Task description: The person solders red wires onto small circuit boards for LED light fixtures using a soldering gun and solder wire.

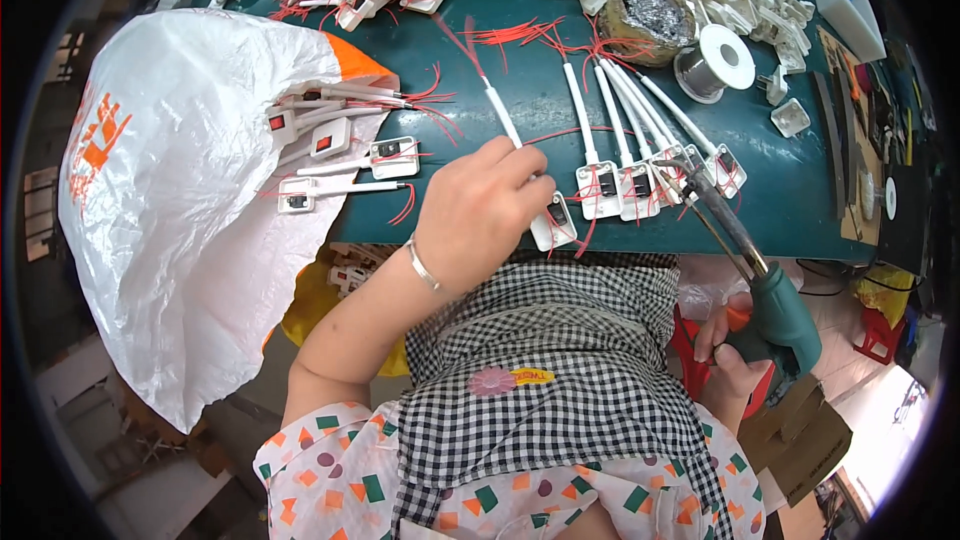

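Note:
Between the fingers of my left hand is a white stem with red wires at its far end. A white switch housing with a black switch sits at its near end, by the table edge. My right hand is closed around the green handle of a soldering gun. The metal tip of the gun points up and left, over a row of open switch housings with white stems and red wires. Whether the tip touches a housing I cannot tell.
A white plastic bag on the left has several switch pieces at its mouth. At the back are a heap of white casings, a solder pot and a solder spool. Dark strips lie at right.

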Demonstrator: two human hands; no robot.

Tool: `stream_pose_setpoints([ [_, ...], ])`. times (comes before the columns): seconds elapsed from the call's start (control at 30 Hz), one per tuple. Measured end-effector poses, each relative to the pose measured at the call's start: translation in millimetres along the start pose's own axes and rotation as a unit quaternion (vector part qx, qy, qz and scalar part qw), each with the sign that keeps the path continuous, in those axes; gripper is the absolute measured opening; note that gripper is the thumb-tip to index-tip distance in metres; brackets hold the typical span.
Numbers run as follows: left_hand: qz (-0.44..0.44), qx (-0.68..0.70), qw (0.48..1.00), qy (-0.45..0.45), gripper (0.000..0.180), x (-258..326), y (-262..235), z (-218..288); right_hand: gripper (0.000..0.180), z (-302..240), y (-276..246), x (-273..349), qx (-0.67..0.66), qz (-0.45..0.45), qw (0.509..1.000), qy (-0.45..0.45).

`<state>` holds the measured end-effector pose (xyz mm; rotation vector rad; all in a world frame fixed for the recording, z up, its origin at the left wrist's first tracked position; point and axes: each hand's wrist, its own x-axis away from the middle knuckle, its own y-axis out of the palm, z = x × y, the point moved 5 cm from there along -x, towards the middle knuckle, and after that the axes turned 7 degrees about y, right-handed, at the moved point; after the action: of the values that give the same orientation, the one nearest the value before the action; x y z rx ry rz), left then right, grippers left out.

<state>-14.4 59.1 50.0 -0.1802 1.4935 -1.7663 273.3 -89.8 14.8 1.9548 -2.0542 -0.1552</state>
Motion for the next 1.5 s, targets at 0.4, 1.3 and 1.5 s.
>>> stream_pose_setpoints([
  [0.4, 0.030, 0.199, 0.978, -0.043, 0.028, 25.2, -4.5, 3.6, 0.062, -3.1, 17.0, -1.9, -0.048, -0.012, 0.998, 0.047],
  [1.3, 0.109, 0.281, 0.934, -0.191, 0.009, 38.9, 13.8, 8.4, 0.021, 6.9, 22.5, 8.4, 0.306, -0.111, 0.935, 0.143],
  [1.5, 0.100, 0.289, 0.935, -0.181, 0.009, 37.9, 13.9, 3.2, 0.018, 8.4, 27.7, 4.0, 0.365, -0.126, 0.917, 0.098],
])
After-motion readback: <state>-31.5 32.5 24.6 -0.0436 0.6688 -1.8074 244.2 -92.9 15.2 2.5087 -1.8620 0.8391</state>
